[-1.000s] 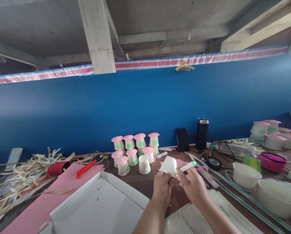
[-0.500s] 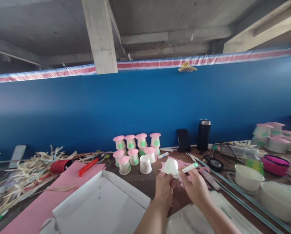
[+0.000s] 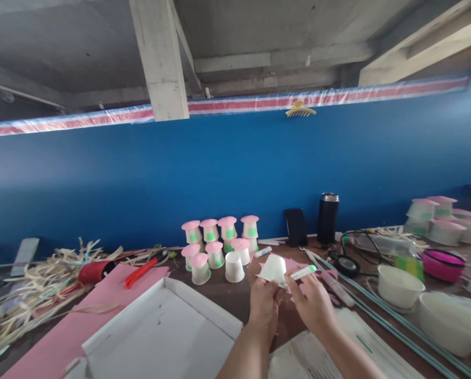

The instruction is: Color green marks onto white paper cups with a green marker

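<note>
My left hand (image 3: 263,304) is closed around the lower rim of an upside-down white paper cup (image 3: 273,268). Between the fingers of my right hand (image 3: 314,304) lies a white marker (image 3: 303,272) with a green end pointing up and right; its other end is hidden by the fingers, close to the cup. Cut pink paper (image 3: 294,263) lies beneath and behind both hands. Left of them stands another upside-down white cup (image 3: 234,267), beside several cups (image 3: 215,255) with pink paper discs on top and green patches on their sides.
A white box lid (image 3: 188,326) and pink sheet (image 3: 61,337) lie front left, near loose strips (image 3: 33,284). A phone (image 3: 296,226) and black flask (image 3: 328,218) stand by the blue partition (image 3: 235,173). Paper bowls (image 3: 401,287) and pale blue rods (image 3: 381,316) are at right.
The view has shifted very slightly, moving everything a little to the left. Both hands keep hold of the cup and the marker in nearly the same pose.
</note>
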